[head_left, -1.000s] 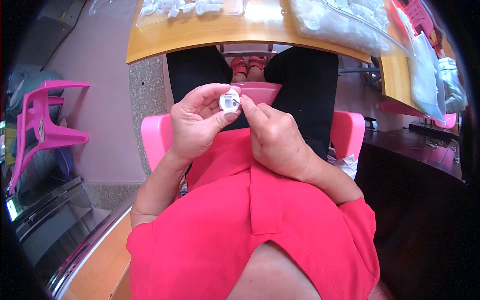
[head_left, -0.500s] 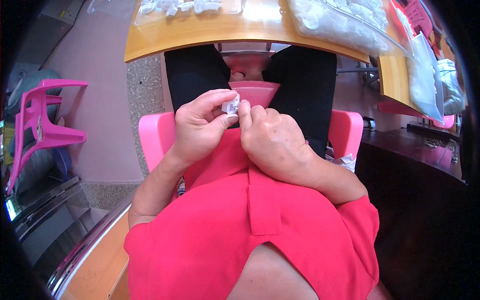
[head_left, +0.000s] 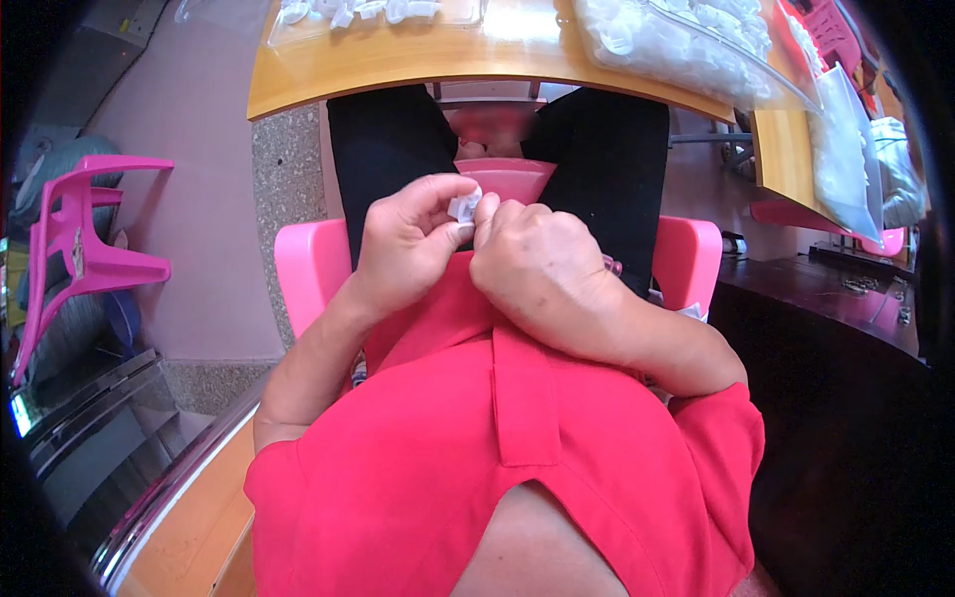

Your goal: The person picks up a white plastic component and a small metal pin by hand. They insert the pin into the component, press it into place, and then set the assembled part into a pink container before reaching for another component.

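Pinched between the thumb and fingers of my left hand (head_left: 406, 234) is a small white translucent plastic part (head_left: 464, 207). My right hand (head_left: 542, 264) is closed in a fist beside it, its thumb and forefinger up against the part's right side. A small shiny pinkish end (head_left: 612, 265) shows by the right wrist; whatever the fist holds is otherwise hidden. Both hands are above my lap, short of the table edge.
Ahead stands a wooden table (head_left: 398, 72). On it are a clear tray (head_left: 466, 16) of white pieces at left and a larger clear bin (head_left: 696, 75) full of them at right. Pink chair arms (head_left: 310, 274) flank me; another pink chair (head_left: 80, 239) is at far left.
My right hand has shifted slightly left and turned, and more of the pinkish end shows by its wrist. The white part stays in my left fingers, tilted a little differently.
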A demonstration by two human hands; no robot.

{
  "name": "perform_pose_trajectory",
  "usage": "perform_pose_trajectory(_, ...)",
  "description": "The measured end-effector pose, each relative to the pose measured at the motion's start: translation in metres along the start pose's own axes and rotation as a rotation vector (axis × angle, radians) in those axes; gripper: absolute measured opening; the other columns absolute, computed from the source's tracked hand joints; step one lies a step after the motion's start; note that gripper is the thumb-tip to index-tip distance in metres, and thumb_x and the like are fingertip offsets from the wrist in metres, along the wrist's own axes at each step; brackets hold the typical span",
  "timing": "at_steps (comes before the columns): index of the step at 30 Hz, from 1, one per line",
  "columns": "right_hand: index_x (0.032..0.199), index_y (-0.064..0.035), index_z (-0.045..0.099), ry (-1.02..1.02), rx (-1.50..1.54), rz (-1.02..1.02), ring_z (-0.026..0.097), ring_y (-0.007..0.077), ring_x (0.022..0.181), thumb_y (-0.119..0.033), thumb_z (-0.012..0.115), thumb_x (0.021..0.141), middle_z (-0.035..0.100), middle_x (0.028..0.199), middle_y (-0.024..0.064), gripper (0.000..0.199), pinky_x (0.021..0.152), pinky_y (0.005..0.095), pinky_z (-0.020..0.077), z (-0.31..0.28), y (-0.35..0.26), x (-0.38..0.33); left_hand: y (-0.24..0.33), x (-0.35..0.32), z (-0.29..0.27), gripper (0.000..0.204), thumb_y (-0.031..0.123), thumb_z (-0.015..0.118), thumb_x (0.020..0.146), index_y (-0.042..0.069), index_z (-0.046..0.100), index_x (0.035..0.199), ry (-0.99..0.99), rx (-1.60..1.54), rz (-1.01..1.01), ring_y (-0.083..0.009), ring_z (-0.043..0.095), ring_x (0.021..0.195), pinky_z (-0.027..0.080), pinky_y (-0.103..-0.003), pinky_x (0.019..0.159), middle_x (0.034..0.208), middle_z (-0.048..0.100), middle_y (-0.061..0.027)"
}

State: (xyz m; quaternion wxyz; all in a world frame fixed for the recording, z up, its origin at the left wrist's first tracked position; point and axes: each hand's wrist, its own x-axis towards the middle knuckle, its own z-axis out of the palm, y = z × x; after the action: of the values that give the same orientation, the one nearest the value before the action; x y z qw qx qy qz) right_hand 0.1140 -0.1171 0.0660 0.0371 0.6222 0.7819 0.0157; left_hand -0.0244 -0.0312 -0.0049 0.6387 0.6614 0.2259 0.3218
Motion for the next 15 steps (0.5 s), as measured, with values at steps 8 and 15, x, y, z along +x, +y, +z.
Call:
perform_pose_trajectory(8, 0.112, 0.0060, 0.056, 0.178, 0.331, 0.125, 0.061, 0.0260, 0.066, 0.000, 0.060, 0.070, 0.056, 0.072, 0.0120, 0.043, 0.053, 0.0355, 0.0490, -0.006, 0.021, -0.018, 0.013, 0.010, -0.013, 0.033, -0.007, 0.065, 0.082, -0.005, 0.053, 0.113, -0.067, -0.379, -0.091, -0.0189, 0.064, 0.093, 0.056, -0.030, 0.084, 0.106, 0.062, -0.0140)
perform_pose_trajectory(15, 0.111, 0.0058, 0.057, 0.187, 0.347, 0.115, 0.060, 0.0244, 0.065, 0.000, 0.060, 0.072, 0.055, 0.071, 0.0110, 0.039, 0.052, 0.0341, 0.0489, -0.006, 0.018, -0.016, 0.005, 0.008, -0.016, 0.035, -0.001, 0.061, 0.088, -0.006, 0.053, 0.121, -0.099, -0.427, -0.096, -0.0202, 0.064, 0.092, 0.055, -0.033, 0.083, 0.112, 0.062, -0.0165)
